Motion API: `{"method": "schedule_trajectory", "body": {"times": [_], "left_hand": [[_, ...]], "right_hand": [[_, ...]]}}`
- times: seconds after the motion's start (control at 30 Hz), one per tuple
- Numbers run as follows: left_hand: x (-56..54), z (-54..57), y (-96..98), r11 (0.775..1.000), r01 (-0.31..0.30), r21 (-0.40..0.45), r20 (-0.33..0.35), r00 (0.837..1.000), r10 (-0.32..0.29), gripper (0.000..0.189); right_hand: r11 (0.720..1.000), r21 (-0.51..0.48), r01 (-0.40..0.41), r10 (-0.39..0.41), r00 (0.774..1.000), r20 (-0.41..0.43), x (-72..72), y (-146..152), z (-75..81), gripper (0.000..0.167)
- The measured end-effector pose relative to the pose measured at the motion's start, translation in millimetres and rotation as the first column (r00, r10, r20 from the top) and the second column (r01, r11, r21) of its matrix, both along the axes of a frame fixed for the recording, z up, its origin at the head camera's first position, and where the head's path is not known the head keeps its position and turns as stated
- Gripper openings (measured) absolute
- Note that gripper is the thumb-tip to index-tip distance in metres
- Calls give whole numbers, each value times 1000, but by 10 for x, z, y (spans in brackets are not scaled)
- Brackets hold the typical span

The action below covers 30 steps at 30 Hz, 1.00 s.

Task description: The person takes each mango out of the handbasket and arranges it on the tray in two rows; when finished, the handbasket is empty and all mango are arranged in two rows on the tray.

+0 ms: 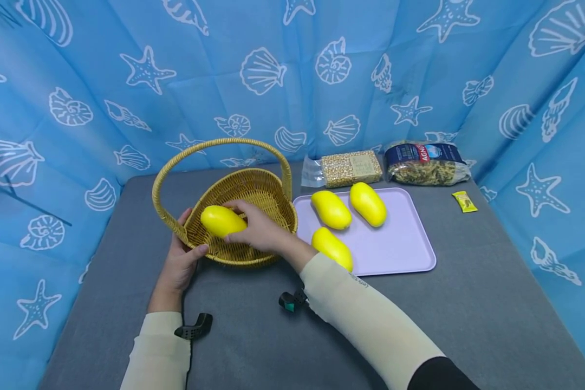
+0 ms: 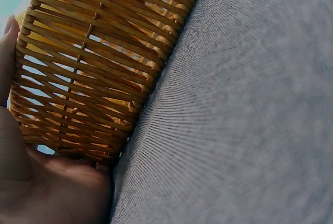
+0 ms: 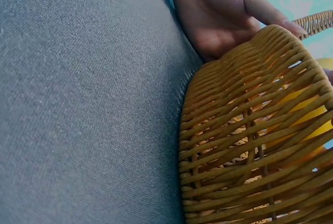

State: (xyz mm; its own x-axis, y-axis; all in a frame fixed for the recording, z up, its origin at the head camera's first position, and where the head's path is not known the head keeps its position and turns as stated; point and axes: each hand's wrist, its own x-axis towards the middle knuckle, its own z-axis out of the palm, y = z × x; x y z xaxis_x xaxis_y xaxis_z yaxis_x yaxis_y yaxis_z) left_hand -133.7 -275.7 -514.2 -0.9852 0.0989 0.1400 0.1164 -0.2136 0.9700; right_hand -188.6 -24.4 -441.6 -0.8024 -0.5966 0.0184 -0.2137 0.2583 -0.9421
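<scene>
A wicker basket (image 1: 246, 263) with a tall arched handle stands on the left part of the table. My left hand (image 1: 177, 265) grips its left side, the thumb over the rim near the foot of the handle. In the left wrist view, the woven side of the basket (image 2: 88, 63) is close to that hand (image 2: 57, 187). Over the basket's opening, my right hand (image 1: 260, 227) holds a yellow mango (image 1: 218, 221) between thumb and fingers. The mango's underside is partly hidden; through the weave, the right wrist view shows some yellow.
Right of the basket, a pale purple tray (image 1: 395, 265) bears three more mangoes (image 1: 331, 210). Behind it lie a vacuum pack of grains (image 1: 352, 168) and a dark-labelled bag (image 1: 426, 163). A small yellow packet (image 1: 465, 201) sits farther right. A blue shell-patterned curtain (image 1: 302, 81) surrounds the grey table.
</scene>
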Motion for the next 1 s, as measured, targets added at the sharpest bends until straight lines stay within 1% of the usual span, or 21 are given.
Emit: {"method": "schedule_trajectory", "body": {"times": [0.17,0.3,0.47,0.6,0.7,0.83,1.0], "left_hand": [[8,-12,-2,1000,-2,6,1,1000,2,92],[13,-11,-3,1000,-13,1,4,1000,13,92],[2,-5,3,1000,-24,-6,9,1000,24,92],[1,-1,4,1000,-25,-8,4,1000,25,92],[0,-3,-1,1000,-21,-11,-4,1000,20,92],[3,-8,-6,1000,-16,-2,-14,1000,16,92],[2,-16,0,1000,-22,-1,-14,1000,22,93]], "right_hand": [[999,-19,39,-40,998,-55,60,23,41,76],[999,-41,28,-32,993,-111,135,78,101,75],[998,-60,2,-12,986,-167,246,193,124,73],[997,-72,4,-16,986,-168,352,307,118,73],[995,-101,6,-23,986,-164,424,378,119,71],[990,-144,1,-24,987,-158,513,455,148,69],[986,-169,13,-38,988,-149,624,568,191,72]]}}
